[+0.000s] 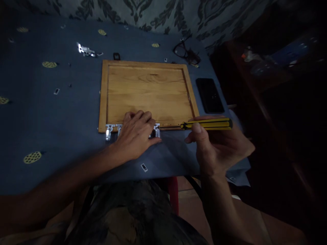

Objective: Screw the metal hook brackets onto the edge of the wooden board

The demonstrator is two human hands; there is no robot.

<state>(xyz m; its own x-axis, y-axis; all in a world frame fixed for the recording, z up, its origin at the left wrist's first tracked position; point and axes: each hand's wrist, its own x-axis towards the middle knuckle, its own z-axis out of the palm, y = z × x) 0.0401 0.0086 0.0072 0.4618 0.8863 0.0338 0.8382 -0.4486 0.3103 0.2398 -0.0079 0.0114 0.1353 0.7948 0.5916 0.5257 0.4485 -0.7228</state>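
Observation:
A framed wooden panel (150,92) lies on the blue patterned cloth. Metal hinges (109,131) sit along its near edge, toward the left. My left hand (138,134) is curled over one of these metal pieces and presses on it at the panel's edge; the fingers partly hide it. In my right hand (214,146) is a yellow and black screwdriver (209,124), held level with its thin shaft pointing left along the near edge. The shaft's tip is close to the hinge beside my left thumb; whether it touches a screw is too small to tell.
Another metal hinge (85,50) lies at the back left, near a small dark square piece (116,56). Glasses (186,52) rest behind the panel's right corner, and a black phone (209,95) lies right of it. Tiny screws (69,85) are on the cloth at left.

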